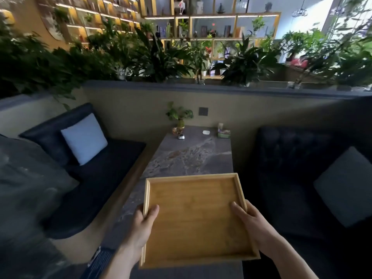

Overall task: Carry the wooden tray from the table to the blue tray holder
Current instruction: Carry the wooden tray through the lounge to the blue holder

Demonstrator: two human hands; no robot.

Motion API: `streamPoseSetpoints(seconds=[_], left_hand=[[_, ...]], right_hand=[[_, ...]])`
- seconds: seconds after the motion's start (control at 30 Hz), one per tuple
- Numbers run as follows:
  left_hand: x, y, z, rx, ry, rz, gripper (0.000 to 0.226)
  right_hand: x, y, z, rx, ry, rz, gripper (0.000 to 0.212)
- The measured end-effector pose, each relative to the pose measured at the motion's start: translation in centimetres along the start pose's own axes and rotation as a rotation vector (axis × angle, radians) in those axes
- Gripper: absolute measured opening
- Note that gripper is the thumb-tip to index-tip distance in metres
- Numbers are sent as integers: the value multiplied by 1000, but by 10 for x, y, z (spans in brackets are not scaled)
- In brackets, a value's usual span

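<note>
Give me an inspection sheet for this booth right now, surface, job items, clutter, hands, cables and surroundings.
Surface: grey marbled table, mostly bare.
Job's things: wooden tray, empty, held over the table's near end; blue tray holder not seen.
Clutter: potted plant, tissue box and small white item at the far end.
Hands: left hand and right hand grip the tray's side rims, thumbs inside.
Cables: nothing seen.
Surroundings: dark sofas both sides, white cushion, plants and lit shelves behind.
</note>
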State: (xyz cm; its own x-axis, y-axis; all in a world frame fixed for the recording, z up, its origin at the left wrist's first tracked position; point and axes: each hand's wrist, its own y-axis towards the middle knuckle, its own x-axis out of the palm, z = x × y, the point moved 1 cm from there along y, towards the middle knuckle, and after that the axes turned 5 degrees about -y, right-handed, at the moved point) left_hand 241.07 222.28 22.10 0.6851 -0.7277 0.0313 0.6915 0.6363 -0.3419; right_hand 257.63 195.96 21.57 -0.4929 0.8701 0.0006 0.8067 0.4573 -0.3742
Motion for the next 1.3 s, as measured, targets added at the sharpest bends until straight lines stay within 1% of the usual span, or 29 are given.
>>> streamPoseSetpoints(seconds=[0.1,0.13,0.23,0.3,0.37,0.53,0.67,0.77,0.83,0.93,1.03,1.1,1.2,1.3], left_hand=[[10,-22,-2,20,29,-12,42],[15,-31,-4,31,55,-15,42],[30,-61,-9,54,113,-59,35],[45,-78,-10,53,112,-110,28],[61,-94,-11,75,109,-182,22],[102,-142,-14,87,121,-442,27],[118,-186,-35,57,118,-645,29],[128,-222,-56,18,127,-737,37],[136,-249,-70,29,156,-793,32],[152,-298,-86,62,208,-853,35],[177,-351,-99,75,247,-926,27],[193,-392,-107,75,267,-992,23],[219,-455,-119,86,313,-1098,24],[247,-522,-138,78,370,-1211,23]], right_hand=[[-15,-28,7,-27,21,29,28],[-22,-41,11,-27,32,45,27],[-40,-88,26,3,53,120,28],[-54,-120,32,-2,77,182,27],[-70,-154,36,-7,82,252,26],[-99,-249,52,-40,101,458,27],[-104,-325,75,-33,108,617,28],[-100,-382,98,-33,134,744,26],[-101,-423,115,-13,138,818,25],[-104,-486,139,14,160,923,26],[-112,-551,164,35,184,1043,25],[-120,-593,179,57,200,1131,27],[-138,-656,204,83,255,1247,29],[-157,-722,231,116,336,1326,30]])
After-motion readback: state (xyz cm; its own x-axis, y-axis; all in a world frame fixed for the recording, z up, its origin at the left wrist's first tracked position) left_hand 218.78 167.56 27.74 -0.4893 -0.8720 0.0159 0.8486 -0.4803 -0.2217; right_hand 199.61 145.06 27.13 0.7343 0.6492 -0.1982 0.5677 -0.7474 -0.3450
